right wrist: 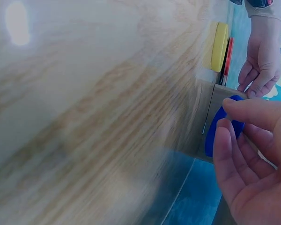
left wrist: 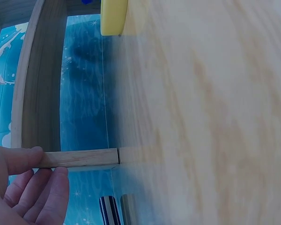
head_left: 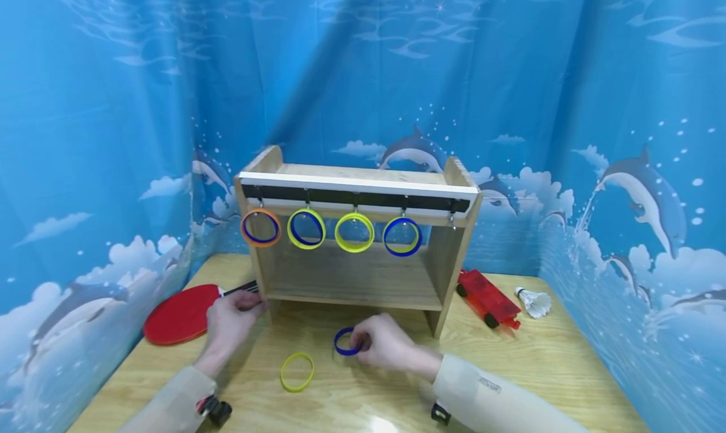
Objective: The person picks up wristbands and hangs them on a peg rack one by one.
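Observation:
My right hand [head_left: 386, 343] pinches a blue ring [head_left: 343, 341] between thumb and fingers, low over the table in front of the wooden rack [head_left: 351, 296]. In the right wrist view the same blue ring [right wrist: 216, 126] shows edge-on at the fingertips. With thumb above and fingers beneath, my left hand [left wrist: 30, 183] grips the edge of the rack's side panel [left wrist: 79, 158]. The head view has this left hand [head_left: 231, 323] at the rack's lower left corner. A yellow ring [head_left: 297, 389] lies on the table between the hands.
Hooks under the rack's front bar [head_left: 355, 195] carry an orange ring [head_left: 244, 230], yellow rings [head_left: 354, 249] and blue rings [head_left: 403, 254]. A red table-tennis paddle [head_left: 178, 315] lies left. On the right are a red toy car [head_left: 490, 297] and a shuttlecock [head_left: 535, 302]. Curtains [head_left: 363, 74] surround the table.

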The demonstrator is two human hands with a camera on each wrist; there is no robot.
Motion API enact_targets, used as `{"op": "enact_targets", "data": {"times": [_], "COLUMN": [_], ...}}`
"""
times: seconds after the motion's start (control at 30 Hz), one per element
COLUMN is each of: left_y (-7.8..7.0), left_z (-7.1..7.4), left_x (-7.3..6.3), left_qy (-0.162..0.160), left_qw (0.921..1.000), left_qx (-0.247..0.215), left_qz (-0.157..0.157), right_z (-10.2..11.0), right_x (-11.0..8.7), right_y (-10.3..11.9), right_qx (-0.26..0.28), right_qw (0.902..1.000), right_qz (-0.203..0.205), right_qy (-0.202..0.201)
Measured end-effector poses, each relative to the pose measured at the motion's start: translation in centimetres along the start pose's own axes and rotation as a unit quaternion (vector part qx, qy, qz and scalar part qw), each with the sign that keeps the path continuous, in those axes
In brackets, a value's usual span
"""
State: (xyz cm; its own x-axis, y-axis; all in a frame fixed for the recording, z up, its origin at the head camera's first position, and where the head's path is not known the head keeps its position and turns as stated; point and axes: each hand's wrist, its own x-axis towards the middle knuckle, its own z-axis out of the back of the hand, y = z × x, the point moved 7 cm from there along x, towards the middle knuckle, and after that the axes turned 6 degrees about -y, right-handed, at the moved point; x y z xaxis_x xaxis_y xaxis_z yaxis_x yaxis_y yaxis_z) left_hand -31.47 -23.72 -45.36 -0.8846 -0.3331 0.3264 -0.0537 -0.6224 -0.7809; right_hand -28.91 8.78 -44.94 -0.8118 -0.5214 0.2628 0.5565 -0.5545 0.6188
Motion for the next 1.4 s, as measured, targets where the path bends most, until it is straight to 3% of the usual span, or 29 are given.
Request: {"op": "enact_targets", "data": {"times": [0.43, 0.67, 1.03, 1.27, 1.4], "left_y": [0.1, 0.2, 0.2, 0.1, 0.0], "left_z": [0.0, 0.0, 0.0, 0.1, 0.1], "left_x": [0.0, 0.1, 0.0, 0.0, 0.0], "left_qy": [-0.005, 0.002, 0.001, -0.002, 0.000], "left_qw": [1.0000, 1.0000, 1.0000, 1.0000, 1.0000], "left_qx": [-0.004, -0.004, -0.004, -0.002, -0.004], "left_qz": [0.004, 0.006, 0.007, 0.003, 0.002], "right_z": [1.6, 3.1, 5.7, 8.3, 10.2], "right_x": [-0.9, -1.5, -2.8, -3.8, -4.3], "right_y": [1.7, 3.0, 4.3, 5.1, 5.7], "right_qx": [-0.029, -0.017, 0.017, 0.062, 0.073], "right_qw": [0.9970, 0.9908, 0.9877, 0.9759, 0.9621], "right_qz": [0.068, 0.120, 0.118, 0.136, 0.170], "right_qy": [-0.023, -0.060, -0.101, -0.159, -0.201]}}
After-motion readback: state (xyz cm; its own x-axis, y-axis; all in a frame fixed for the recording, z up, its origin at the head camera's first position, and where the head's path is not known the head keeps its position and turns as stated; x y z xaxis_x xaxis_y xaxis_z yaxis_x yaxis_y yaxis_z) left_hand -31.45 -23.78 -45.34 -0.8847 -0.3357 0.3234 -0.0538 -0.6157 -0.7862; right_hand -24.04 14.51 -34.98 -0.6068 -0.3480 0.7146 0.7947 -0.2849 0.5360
